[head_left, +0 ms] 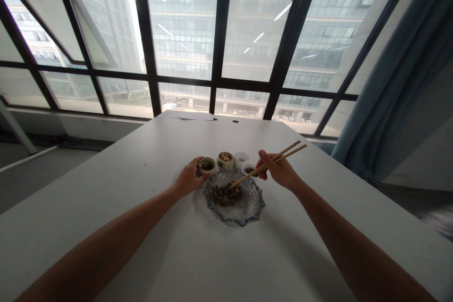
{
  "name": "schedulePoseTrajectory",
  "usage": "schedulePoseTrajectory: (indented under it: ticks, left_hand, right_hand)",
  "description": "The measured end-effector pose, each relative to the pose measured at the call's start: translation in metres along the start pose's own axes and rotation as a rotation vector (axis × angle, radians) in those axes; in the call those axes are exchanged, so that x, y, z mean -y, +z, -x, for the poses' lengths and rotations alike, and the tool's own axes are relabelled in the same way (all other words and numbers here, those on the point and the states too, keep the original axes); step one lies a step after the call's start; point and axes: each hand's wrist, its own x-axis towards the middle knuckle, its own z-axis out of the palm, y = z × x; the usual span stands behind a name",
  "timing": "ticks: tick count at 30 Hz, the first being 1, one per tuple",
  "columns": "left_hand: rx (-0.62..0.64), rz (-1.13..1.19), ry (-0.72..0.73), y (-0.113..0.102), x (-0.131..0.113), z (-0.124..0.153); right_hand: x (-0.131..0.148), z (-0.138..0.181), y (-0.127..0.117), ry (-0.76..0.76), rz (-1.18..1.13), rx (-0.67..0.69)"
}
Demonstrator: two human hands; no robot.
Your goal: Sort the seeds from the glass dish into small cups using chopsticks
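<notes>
My right hand grips a pair of wooden chopsticks. Their tips reach into a pile of dark seeds or nuts, whose exact kind I cannot make out. That pile lies in the left part of a clear glass bowl with a scalloped rim. At the bowl's far left edge, my left hand is wrapped round a small round cup with a little dark content inside. Beside it stands a second cup holding pale pieces. A small white cup with dark bits sits just behind the chopsticks.
Another white container stands behind the bowl. Sheets of paper lie at the far edge of the white table. Beyond are large windows with dark frames, and a blue curtain hangs on the right.
</notes>
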Motion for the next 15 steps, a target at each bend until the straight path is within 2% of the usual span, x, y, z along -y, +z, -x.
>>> schedulePoseTrajectory:
  ticks: [10, 15]
  left_hand:
    - [0.002, -0.014, -0.005, -0.0005, 0.0014, -0.0003]
    - [-0.003, -0.002, -0.003, 0.0006, 0.0030, -0.0005]
  right_hand:
    - [-0.0007, 0.0041, 0.0067, 0.000, 0.083, 0.060]
    - [-0.0021, -0.0036, 0.0003, 0.027, -0.146, -0.041]
